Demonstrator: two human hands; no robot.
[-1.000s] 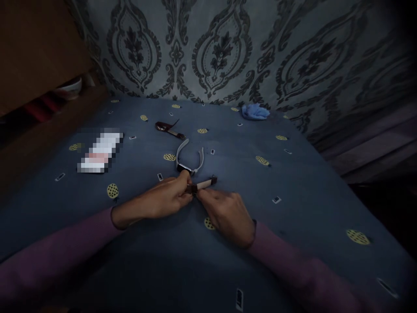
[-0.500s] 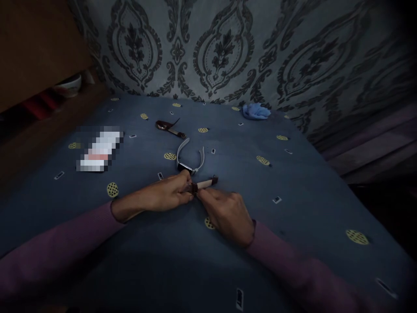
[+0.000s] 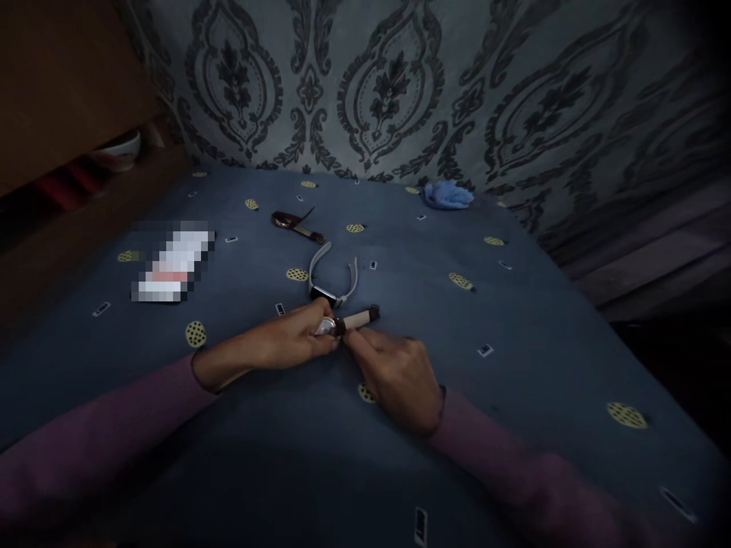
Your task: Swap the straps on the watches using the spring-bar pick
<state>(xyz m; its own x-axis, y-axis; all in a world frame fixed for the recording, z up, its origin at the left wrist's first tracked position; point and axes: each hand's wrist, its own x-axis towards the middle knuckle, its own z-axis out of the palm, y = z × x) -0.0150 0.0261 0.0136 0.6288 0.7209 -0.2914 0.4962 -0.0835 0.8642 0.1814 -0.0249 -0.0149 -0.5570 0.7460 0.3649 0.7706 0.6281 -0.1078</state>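
A wristwatch [image 3: 327, 327] with a round, light face and a brown strap, pale on its inner side, is held low over the cloth. My left hand [image 3: 288, 335] grips it by the case, thumb above and fingers below. From the right, my right hand [image 3: 400, 373] has its fingers closed at the watch's near edge, where the strap joins the case; its fingertips are partly hidden. The strap's free end points up to the right. Just beyond the hands lies a smartwatch [image 3: 324, 295] with a white band. Farther off is another brown-strapped watch [image 3: 294, 224].
A blue patterned cloth [image 3: 514, 304] covers the surface. A blurred-out white rectangular object [image 3: 177, 266] lies at left, and a crumpled light-blue cloth [image 3: 448, 195] sits by the wall. A bowl [image 3: 118, 151] stands on the shelf at left.
The held watch has turned so that its round face shows and catches light between my left fingers. My hands have hardly moved otherwise.
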